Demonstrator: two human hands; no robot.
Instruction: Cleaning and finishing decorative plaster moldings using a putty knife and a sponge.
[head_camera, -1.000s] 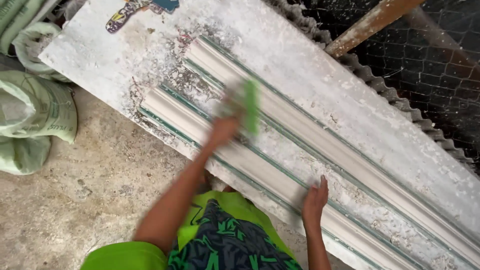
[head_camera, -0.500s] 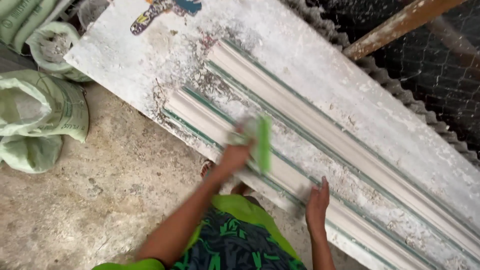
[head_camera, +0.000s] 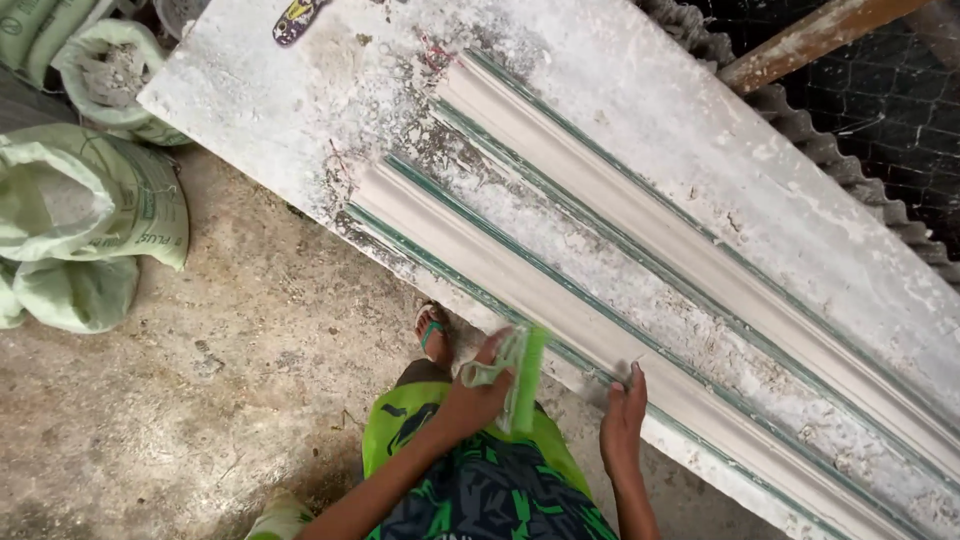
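On near edge of long plaster-crusted table (head_camera: 620, 90): left hand (head_camera: 475, 395) clamped on green flat tool (head_camera: 525, 375), held just off near white moulding strip (head_camera: 560, 300), beside its near edge. Right hand (head_camera: 622, 425) flat, fingers together, pressing table edge by same strip. Near strip looks smooth, clean along its shown length; far moulding strip (head_camera: 640, 195) likewise formed. Crumbly plaster residue between strips not cleared. Green sacks (head_camera: 90, 220) on floor, far left.
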